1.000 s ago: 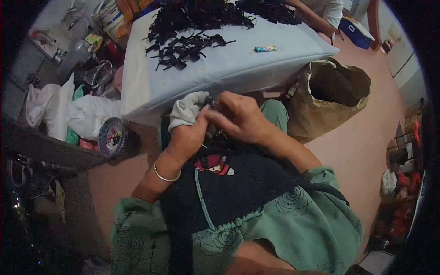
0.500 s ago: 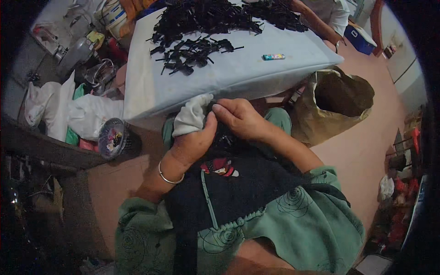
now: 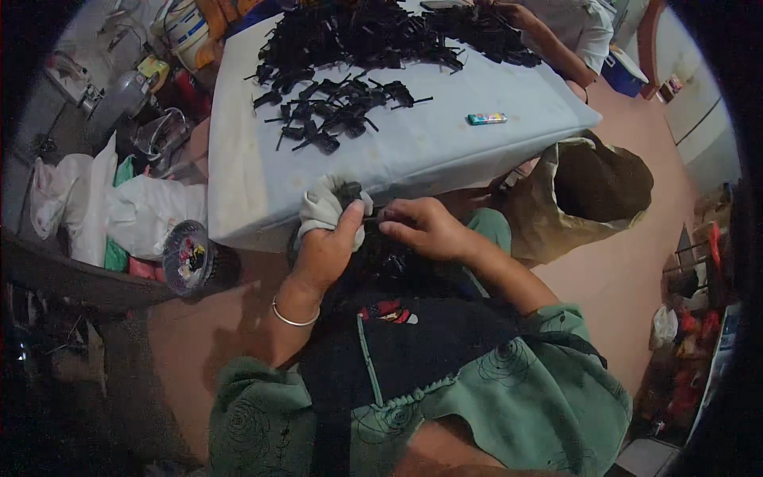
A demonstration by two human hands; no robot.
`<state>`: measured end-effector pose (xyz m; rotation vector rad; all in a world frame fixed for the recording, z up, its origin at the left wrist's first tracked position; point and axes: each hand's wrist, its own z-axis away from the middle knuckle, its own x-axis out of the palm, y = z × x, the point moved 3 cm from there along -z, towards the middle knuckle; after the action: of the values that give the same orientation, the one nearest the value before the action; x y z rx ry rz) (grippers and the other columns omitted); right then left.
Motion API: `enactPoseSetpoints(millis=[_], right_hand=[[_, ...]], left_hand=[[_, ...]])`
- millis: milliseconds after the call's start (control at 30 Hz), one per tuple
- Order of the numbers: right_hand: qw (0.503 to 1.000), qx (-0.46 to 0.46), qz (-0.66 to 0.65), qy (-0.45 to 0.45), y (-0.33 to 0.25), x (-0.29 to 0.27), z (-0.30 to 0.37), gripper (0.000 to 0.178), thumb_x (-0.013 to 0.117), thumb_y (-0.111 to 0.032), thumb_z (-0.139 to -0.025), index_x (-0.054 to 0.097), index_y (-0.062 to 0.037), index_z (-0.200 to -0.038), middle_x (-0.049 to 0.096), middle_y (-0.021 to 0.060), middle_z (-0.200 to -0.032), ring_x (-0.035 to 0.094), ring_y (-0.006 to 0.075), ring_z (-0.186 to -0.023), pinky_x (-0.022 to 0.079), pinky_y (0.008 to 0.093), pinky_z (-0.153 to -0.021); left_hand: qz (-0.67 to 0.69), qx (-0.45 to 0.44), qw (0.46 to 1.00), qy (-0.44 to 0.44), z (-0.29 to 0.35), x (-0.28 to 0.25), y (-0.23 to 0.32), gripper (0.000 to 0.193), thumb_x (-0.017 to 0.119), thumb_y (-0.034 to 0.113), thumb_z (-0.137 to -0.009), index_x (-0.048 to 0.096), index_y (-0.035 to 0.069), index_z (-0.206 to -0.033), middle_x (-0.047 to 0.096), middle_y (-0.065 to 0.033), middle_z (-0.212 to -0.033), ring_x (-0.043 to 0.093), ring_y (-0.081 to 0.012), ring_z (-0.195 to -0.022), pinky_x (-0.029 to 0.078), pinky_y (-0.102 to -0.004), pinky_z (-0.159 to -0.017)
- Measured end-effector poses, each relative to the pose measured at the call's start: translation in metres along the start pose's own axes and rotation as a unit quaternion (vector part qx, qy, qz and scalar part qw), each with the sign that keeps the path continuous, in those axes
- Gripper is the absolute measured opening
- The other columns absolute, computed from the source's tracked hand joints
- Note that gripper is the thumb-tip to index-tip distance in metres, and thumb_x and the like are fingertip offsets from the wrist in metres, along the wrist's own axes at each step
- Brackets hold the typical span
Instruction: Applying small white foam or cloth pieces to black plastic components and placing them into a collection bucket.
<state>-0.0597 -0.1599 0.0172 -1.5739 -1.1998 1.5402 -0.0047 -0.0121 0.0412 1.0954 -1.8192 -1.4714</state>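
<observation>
My left hand (image 3: 327,246) has a white cloth (image 3: 319,203) over its fingers, while its thumb is bare. Between the thumb and the cloth it grips a small black plastic part (image 3: 348,191). My right hand (image 3: 429,226) is just to the right, its fingers curled and pinched together a little apart from that part; what they hold, if anything, is too small to make out. Both hands are over my lap at the table's near edge. Several similar black plastic parts (image 3: 326,111) with thin stems lie in a loose group on the white-covered table (image 3: 246,167), with a larger heap (image 3: 342,44) behind.
A small colourful packet (image 3: 486,118) lies on the table's right side. An open brown paper sack (image 3: 532,219) stands right of my knees. At left are a mesh bin (image 3: 208,274) and white bags (image 3: 151,211). Another person's arm (image 3: 556,52) reaches to the far heap.
My right hand has drawn away from the left, so a gap now shows between them. The left hand has turned, and the black part is plainer against the cloth. The view has shifted slightly.
</observation>
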Motion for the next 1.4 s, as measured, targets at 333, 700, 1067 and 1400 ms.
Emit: enactPoseSetpoints(millis=[333,700,1067,1400], right_hand=[[0.989,-0.104,0.031,0.097,-0.021,-0.011,-0.015,0.013,0.056,-0.011,-0.082,0.053,-0.0001,-0.076,0.047,0.0078,-0.063,0.043,0.0155,-0.056,0.038,0.0276,-0.053],[0.995,-0.088,0.001,0.050,-0.018,-0.006,-0.014,0.026,0.043,-0.018,-0.089,0.045,0.0011,-0.072,0.037,0.0092,-0.058,0.034,0.0156,-0.057,0.035,0.0301,-0.053],[0.987,0.037,-0.151,-0.033,0.009,-0.001,-0.008,0.031,0.041,-0.023,-0.091,0.047,-0.0006,-0.071,0.040,-0.0037,-0.061,0.036,0.0059,-0.061,0.035,0.0249,-0.054],[0.994,0.056,-0.024,0.090,0.048,-0.035,0.008,0.025,0.041,-0.020,-0.091,0.045,-0.0009,-0.075,0.039,-0.0002,-0.063,0.036,0.0095,-0.062,0.036,0.0246,-0.058]], left_hand=[[-0.008,-0.059,0.994,-0.093,-0.003,0.011,0.014,0.027,0.040,0.005,-0.084,0.041,0.003,-0.111,0.046,0.0003,-0.072,0.040,-0.0044,-0.054,0.034,-0.0183,-0.048],[-0.063,-0.075,0.992,-0.078,-0.006,0.006,-0.007,0.026,0.042,0.001,-0.078,0.044,0.002,-0.105,0.048,-0.0058,-0.077,0.045,-0.0127,-0.062,0.040,-0.0249,-0.058],[-0.171,-0.026,0.977,-0.122,-0.008,0.018,0.001,0.029,0.047,0.007,-0.078,0.044,0.002,-0.105,0.052,-0.0188,-0.094,0.053,-0.0290,-0.086,0.042,-0.0339,-0.076],[-0.536,0.195,0.820,0.052,-0.146,-0.068,-0.020,0.038,0.055,0.025,-0.078,0.050,0.001,-0.107,0.058,-0.0187,-0.095,0.053,-0.0342,-0.088,0.040,-0.0391,-0.080]])
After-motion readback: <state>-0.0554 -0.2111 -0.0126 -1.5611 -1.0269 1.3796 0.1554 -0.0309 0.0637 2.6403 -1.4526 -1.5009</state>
